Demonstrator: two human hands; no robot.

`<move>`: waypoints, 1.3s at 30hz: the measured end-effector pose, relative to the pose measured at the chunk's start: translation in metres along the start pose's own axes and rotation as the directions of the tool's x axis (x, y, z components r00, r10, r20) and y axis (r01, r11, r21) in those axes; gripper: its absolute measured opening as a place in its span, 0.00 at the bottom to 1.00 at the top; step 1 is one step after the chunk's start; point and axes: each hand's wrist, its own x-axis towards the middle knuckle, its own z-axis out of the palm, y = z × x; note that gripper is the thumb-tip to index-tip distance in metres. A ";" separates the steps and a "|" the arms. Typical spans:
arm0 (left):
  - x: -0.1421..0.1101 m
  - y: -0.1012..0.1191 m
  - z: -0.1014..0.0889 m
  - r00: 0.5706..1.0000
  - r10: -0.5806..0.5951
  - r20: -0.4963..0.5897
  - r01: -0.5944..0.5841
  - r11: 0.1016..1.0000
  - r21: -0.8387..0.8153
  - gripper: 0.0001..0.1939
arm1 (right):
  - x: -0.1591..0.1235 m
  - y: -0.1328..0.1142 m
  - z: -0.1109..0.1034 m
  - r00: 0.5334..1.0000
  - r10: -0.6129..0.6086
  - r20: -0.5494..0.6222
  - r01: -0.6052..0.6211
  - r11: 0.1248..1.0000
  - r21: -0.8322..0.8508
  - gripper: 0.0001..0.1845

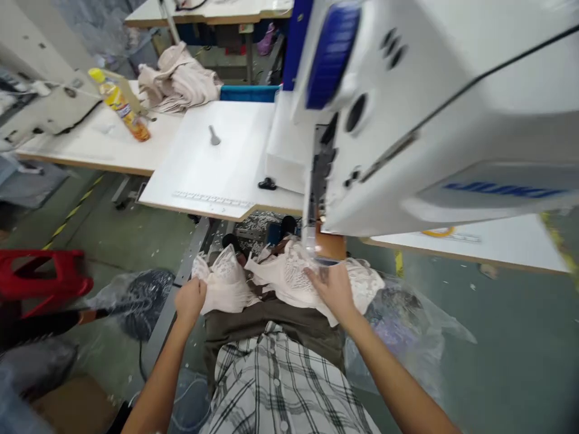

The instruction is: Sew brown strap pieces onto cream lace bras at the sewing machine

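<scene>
Pale pink bras with lace cups [289, 274] lie across my lap, below the head of a white sewing machine [452, 138]. At the left end, my left hand [190, 299] is closed on the edge of a bra, its fingers curled around the fabric. My right hand [333, 289] presses on the lace at the right, close under the machine's needle area, with thumb and fingers gripping the cloth. Where one bra ends and another begins is hard to make out. The fingertips of my right hand are partly hidden by the machine.
A white table [212, 157] with a printed ruler scale stands ahead. Left of it are a yellow spray can [120, 105] and a heap of pale garments [176, 81]. A red stool [45, 277] is at far left. Plastic bags [407, 328] lie on the floor.
</scene>
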 end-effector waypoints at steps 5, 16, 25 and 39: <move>0.013 0.030 -0.024 1.000 0.012 -0.004 -0.012 0.998 0.059 0.29 | -0.010 -0.053 -0.002 0.898 -0.361 0.252 0.235 0.877 0.418 0.19; -0.100 0.099 -0.087 0.778 0.626 -0.050 -0.603 0.723 -0.338 0.23 | 0.000 -0.068 -0.025 0.725 -0.473 0.501 0.256 0.860 0.442 0.36; -0.138 0.221 -0.091 0.698 0.664 0.267 -0.002 0.375 -0.927 0.20 | -0.026 -0.057 -0.180 0.703 -0.464 0.539 -0.024 0.742 0.670 0.14; -0.162 0.250 -0.075 0.677 0.734 -0.046 -0.527 0.441 -0.727 0.21 | 0.218 0.065 -0.179 0.930 0.346 -0.127 -0.338 0.937 0.083 0.14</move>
